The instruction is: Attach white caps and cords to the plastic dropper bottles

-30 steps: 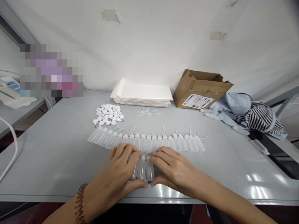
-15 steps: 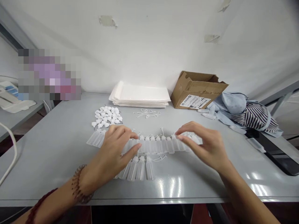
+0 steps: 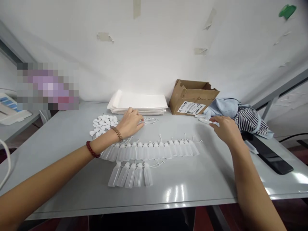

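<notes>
My left hand point(image 3: 131, 123) is over the small white looped plastic ties point(image 3: 151, 121), its thumb and fingers curved but apart at their near end. On the right, my right hand point(image 3: 225, 128) has thumb and fingertips around the end of a loose clear plastic bottle point(image 3: 204, 121) lying on the table. A long row of translucent dropper bottles point(image 3: 156, 151) lies across the middle, with thin white ties at their necks. Closer to me lies a shorter row of similar bottles point(image 3: 130, 176). Beside my left wrist sits a pile of white caps point(image 3: 103, 123).
A stack of white padded envelopes point(image 3: 139, 102) and an open cardboard box point(image 3: 192, 98) stand against the wall. To the right are blue and striped cloth point(image 3: 250, 118) and a black flat object point(image 3: 271, 157). The grey table point(image 3: 207, 183) ends at a front edge.
My left hand has moved from the bottle row up to the white ties. My right hand has left the row and gone right to the loose bottles. The camera view has shifted.
</notes>
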The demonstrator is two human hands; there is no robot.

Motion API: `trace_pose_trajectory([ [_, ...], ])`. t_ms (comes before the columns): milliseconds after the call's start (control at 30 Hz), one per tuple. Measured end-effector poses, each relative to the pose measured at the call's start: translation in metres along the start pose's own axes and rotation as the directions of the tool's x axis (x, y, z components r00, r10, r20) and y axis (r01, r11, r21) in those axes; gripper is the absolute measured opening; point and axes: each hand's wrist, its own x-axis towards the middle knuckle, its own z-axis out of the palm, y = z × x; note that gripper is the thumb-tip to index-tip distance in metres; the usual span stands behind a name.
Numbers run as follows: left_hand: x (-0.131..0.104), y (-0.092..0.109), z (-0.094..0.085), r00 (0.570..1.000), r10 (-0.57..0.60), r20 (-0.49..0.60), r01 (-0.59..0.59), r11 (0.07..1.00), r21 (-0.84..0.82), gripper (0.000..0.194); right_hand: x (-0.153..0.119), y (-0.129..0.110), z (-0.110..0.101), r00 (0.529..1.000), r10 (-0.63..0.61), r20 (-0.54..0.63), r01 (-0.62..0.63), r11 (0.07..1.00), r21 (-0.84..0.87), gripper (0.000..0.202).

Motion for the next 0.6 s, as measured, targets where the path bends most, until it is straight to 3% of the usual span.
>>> trace_pose_trajectory([
  [167, 0.010, 0.005, 0.010, 0.999, 0.031, 0.014, -0.031, 1.000, -0.003, 0.023, -0.001, 0.020, 0.003, 0.997, 0.072, 0.030, -0.071, 0.997, -0.033, 0.023],
  [300, 0.006, 0.010, 0.003, 0.999, 0.033, -0.006, -0.033, 0.999, -0.023, 0.022, 0.000, 0.026, 0.004, 0.994, 0.106, 0.021, -0.105, 0.993, -0.049, 0.026],
  [400, -0.007, 0.015, -0.011, 0.999, 0.026, -0.030, -0.028, 0.998, -0.059, 0.023, 0.005, 0.021, 0.012, 0.996, 0.089, 0.031, -0.088, 0.995, -0.035, 0.025],
  [600, -0.036, 0.027, -0.029, 0.996, -0.058, -0.067, 0.037, 0.957, -0.288, 0.022, 0.013, -0.002, 0.035, 0.998, 0.040, 0.044, -0.040, 0.999, -0.013, 0.030],
])
